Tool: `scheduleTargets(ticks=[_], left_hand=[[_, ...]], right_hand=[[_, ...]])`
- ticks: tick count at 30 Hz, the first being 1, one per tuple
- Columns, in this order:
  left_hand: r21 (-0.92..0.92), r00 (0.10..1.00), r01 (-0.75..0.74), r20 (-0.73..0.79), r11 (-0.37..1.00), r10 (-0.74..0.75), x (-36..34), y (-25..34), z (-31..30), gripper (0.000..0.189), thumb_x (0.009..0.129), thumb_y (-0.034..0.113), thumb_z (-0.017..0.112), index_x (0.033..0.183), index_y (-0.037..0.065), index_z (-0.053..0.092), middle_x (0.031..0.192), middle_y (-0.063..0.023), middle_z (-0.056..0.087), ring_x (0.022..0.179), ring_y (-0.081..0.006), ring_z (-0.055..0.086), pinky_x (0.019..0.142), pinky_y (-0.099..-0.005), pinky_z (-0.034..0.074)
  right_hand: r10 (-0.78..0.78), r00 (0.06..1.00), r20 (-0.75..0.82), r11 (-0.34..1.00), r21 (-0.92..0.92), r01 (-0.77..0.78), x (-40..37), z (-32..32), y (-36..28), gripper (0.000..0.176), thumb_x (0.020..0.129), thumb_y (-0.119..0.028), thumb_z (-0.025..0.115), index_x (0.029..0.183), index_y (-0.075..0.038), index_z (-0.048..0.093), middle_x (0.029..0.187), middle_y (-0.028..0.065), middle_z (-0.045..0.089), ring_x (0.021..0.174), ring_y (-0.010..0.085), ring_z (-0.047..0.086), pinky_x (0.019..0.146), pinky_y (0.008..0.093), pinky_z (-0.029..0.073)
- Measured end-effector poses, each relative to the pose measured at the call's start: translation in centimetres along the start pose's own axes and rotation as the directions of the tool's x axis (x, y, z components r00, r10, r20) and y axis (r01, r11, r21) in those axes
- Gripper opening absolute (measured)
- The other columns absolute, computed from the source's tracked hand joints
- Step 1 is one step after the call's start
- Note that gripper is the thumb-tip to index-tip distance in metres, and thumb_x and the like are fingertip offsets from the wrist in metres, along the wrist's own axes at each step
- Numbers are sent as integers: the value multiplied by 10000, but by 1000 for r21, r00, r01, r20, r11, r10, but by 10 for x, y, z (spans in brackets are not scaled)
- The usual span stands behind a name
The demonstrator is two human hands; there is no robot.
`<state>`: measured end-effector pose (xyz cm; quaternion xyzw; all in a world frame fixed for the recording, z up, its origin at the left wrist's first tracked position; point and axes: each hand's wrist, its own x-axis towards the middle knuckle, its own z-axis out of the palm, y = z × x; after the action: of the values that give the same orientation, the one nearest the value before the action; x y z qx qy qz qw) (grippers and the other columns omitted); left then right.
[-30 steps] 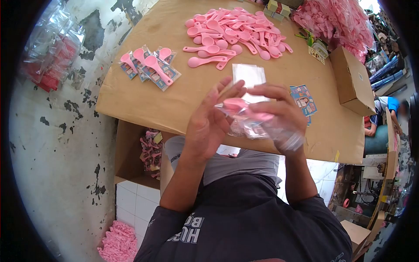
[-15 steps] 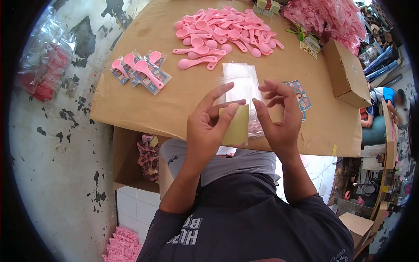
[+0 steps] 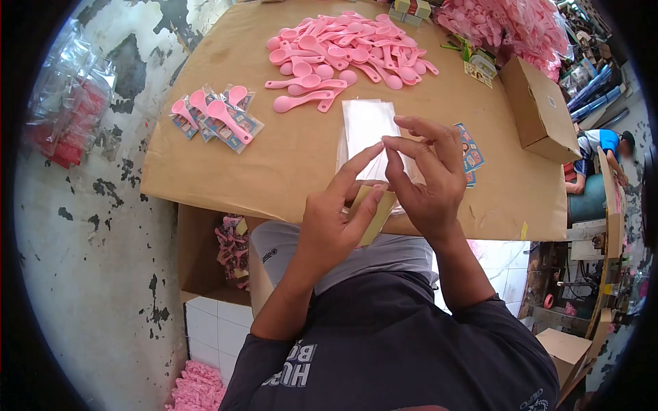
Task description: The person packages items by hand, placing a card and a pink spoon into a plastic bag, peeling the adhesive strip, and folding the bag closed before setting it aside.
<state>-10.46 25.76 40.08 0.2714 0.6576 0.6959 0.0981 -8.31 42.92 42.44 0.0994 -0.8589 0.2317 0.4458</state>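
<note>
Fingertips [image 3: 378, 149] together above tan card [image 3: 375, 214]

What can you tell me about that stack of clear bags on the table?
The clear bags form a thin, flat, oblong stack of glossy see-through plastic lying on the brown table, close to the loose pink spoons. The right hand pinches at its near end; the left hand, holding a tan card, hides the near edge.

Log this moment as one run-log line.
left hand: holds tan card | right hand: pinches clear bag | table: loose pink spoons, bagged spoons
</note>
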Motion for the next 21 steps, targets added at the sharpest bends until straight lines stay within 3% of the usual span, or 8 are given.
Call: scheduleTargets(ticks=[3,8,10,11,13,14,16,21], left_hand=[[94,994,-88,74,992,81,2,-2,-2,541,1016,102,630,1536,91,480,948,-180,789,826,-107,731,716,-279,543],[-55,990,99,110,994,-93,0,1,-3,543,1023,115,636,1537,69,466,964,-159,795,761,-51,666,680,-247,517],[-163,990,132,71,978,-121,0,-1,-2,536,1030,122,634,1536,64,466,971,-148,796,756,-50,662,665,-233,510],[-269,988,155,34,950,-152,0,-2,-1,529,1037,129,632,1535,60,467,977,-137,796,752,-48,658,650,-219,504],[-262,992,129,35,957,-124,2,-4,-4,528,1042,133,629,1538,58,464,982,-131,794,757,-52,661,640,-214,504],[-250,994,105,33,963,-99,2,-5,-5,526,1047,136,625,1540,55,461,987,-124,793,762,-56,664,631,-208,505],[-249,996,89,37,964,-83,2,-6,-4,529,1046,131,624,1544,62,460,982,-125,794,773,-58,670,632,-210,508],[-197,996,88,45,976,-80,0,-3,-5,539,1043,125,625,1555,87,460,973,-129,794,817,-65,688,663,-221,518]], right_hand=[[50,999,-22,998,25,-49,-1,-2,4,214,764,22,764,967,-42,740,1147,99,713,999,281,648,841,378,526],[298,944,-144,947,170,-273,2,-15,27,167,807,31,732,962,-27,705,1124,141,716,1061,291,678,917,385,530],[602,786,-140,603,725,-332,5,-20,35,155,835,28,712,981,-23,695,1149,167,705,1109,290,672,958,387,521],[601,787,-140,605,723,-333,5,-21,33,155,835,28,712,981,-23,695,1149,167,705,1109,290,672,958,387,521],[334,936,-109,866,428,-259,5,-25,27,181,835,23,711,1006,-36,709,1200,174,687,1125,309,658,969,401,511],[333,937,-107,866,427,-259,6,-26,20,181,835,23,711,1006,-36,709,1200,174,687,1125,309,658,969,401,511],[154,984,91,973,162,-168,8,-24,4,225,826,-9,746,1043,-62,728,1262,154,665,1157,318,627,979,415,495],[83,991,105,992,85,-92,5,-6,2,264,803,-61,802,1059,-84,742,1295,115,653,1167,300,597,966,414,481]])
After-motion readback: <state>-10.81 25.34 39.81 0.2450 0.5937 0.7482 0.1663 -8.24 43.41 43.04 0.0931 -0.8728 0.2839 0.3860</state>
